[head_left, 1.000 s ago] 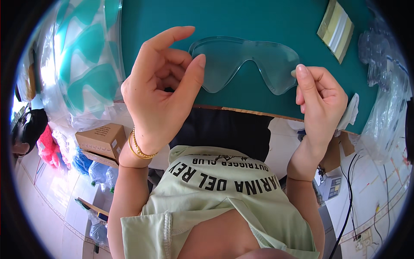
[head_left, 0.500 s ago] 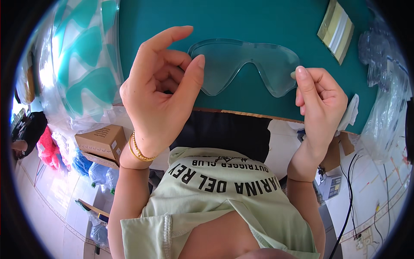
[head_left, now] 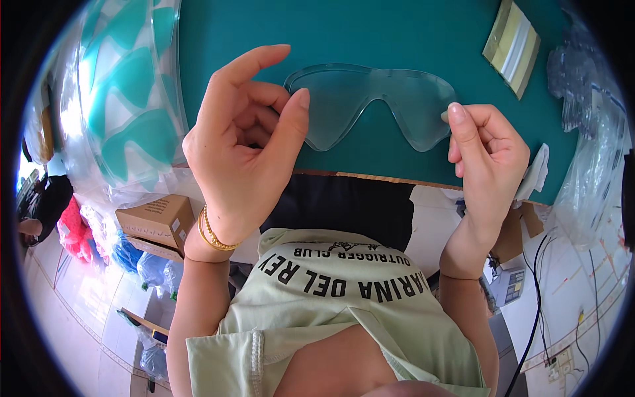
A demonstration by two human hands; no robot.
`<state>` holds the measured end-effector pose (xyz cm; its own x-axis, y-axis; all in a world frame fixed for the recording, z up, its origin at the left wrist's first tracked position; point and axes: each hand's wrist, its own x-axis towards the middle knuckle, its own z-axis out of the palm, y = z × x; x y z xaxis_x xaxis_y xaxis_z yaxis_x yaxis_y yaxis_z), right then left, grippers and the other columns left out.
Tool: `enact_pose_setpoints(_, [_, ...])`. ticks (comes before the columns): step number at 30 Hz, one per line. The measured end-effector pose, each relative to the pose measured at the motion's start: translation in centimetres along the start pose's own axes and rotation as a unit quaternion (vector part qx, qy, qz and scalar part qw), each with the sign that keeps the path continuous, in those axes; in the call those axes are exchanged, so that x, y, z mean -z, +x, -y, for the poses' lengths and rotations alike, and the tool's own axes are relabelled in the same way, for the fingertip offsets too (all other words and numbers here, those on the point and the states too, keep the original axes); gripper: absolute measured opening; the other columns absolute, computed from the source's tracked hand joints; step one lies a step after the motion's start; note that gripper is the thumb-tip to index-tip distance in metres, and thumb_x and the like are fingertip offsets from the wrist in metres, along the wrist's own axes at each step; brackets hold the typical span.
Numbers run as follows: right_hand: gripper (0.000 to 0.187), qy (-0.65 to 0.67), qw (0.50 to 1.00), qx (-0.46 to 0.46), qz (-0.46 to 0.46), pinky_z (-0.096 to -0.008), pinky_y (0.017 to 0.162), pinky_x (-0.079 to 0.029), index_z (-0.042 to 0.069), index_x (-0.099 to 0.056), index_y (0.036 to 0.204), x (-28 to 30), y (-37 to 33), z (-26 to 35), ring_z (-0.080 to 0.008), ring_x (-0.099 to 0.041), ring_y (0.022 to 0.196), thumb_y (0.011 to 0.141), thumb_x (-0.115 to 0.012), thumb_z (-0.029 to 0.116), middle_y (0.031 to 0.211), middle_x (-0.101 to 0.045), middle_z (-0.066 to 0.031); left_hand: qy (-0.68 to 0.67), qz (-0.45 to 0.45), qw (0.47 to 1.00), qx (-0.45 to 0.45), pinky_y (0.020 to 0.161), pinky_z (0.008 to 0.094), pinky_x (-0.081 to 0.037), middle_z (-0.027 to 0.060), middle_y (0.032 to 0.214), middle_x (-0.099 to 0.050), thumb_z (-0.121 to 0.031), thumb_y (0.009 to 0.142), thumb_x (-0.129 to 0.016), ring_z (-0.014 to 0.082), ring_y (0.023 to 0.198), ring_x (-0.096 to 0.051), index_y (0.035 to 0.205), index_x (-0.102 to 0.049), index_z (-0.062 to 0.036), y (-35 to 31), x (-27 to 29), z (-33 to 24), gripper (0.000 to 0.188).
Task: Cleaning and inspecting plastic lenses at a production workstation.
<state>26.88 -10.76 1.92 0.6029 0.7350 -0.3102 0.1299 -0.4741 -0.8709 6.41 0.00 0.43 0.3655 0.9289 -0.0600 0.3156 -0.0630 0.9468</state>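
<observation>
Lens, clear and shaped like a wide goggle visor with a deep nose notch, spans the gap between the two hands above the green worktop, close to its near edge and roughly midway along it; whether it touches the surface, I cannot tell. Right hand pinches the lens's right end between thumb and forefinger, the other fingers curled in. Left hand, with gold bracelets at the wrist, sits at the opposite end, forefinger raised and thumb overlapping the lens; I cannot tell whether it grips. Along the worktop's left edge stands clear plastic sheeting with teal, lens-like shapes. Toward the far right corner lies a yellowish panel with a pale stripe, while crumpled clear plastic hangs at the right edge, near a white scrap.
</observation>
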Motion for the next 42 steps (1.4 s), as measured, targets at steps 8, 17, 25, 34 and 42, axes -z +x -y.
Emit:
enact_pose_setpoints(8, [0.029, -0.169, 0.971, 0.066, -0.156, -0.0182, 0.056, -0.038, 0.0, -0.071, 0.095, 2.9, 2.0, 0.6, -0.0032, -0.052, 0.062, 0.099, -0.067, 0.029, 0.07, -0.059, 0.0018, -0.002, 0.007, 1.0, 0.006, 0.052, 0.0144, -0.04, -0.0002, 0.076, -0.064, 0.005, 0.088, -0.07, -0.0007, 0.058, -0.052, 0.122, -0.061, -0.0016, 0.2, -0.2, -0.1, 0.035])
enact_pose_setpoints(17, [0.073, -0.171, 0.971, 0.089, -0.138, -0.0257, 0.075, -0.049, -0.005, -0.053, 0.136, 4.2, 7.0, -0.2, -0.0135, -0.063, 0.081, 0.088, -0.075, 0.045, 0.094, -0.069, -0.0076, -0.009, 0.001, 1.0, -0.019, 0.053, 0.0152, -0.042, -0.0005, 0.074, -0.064, 0.003, 0.087, -0.071, -0.0004, 0.057, -0.053, 0.12, -0.063, -0.0018, 0.1, -0.1, 0.3, 0.034])
enact_pose_setpoints(25, [0.047, -0.114, 0.983, 0.131, -0.059, -0.0405, 0.082, -0.056, -0.007, -0.052, 0.125, -1.7, -1.5, 3.6, -0.0399, -0.071, 0.09, 0.09, -0.072, 0.019, 0.102, -0.07, -0.0257, -0.003, -0.003, 1.0, -0.026, 0.052, 0.0164, -0.042, 0.0007, 0.074, -0.066, 0.001, 0.087, -0.072, 0.0006, 0.055, -0.054, 0.118, -0.064, -0.0028, -0.1, 0.1, 0.6, 0.033])
enact_pose_setpoints(34, [0.048, -0.281, 0.946, 0.124, -0.108, -0.0451, 0.074, -0.056, -0.005, -0.044, 0.129, 0.2, -3.8, 2.0, -0.0431, -0.07, 0.084, 0.091, -0.067, 0.01, 0.092, -0.07, -0.0273, 0.005, -0.009, 1.0, -0.028, 0.053, 0.0174, -0.043, 0.0011, 0.074, -0.067, 0.0, 0.087, -0.071, 0.0011, 0.055, -0.054, 0.118, -0.065, -0.003, 0.0, -0.1, 0.5, 0.032])
enact_pose_setpoints(42, [0.035, 0.003, 0.994, 0.083, -0.076, -0.0183, 0.046, -0.035, 0.0, -0.057, 0.126, 0.6, -3.4, 2.2, -0.0022, -0.047, 0.055, 0.1, -0.062, 0.023, 0.086, -0.064, -0.0023, 0.02, -0.012, 0.999, -0.035, 0.054, 0.0179, -0.044, 0.0013, 0.074, -0.068, -0.002, 0.087, -0.071, 0.002, 0.056, -0.055, 0.118, -0.065, -0.0036, 0.0, 0.1, 0.5, 0.032])
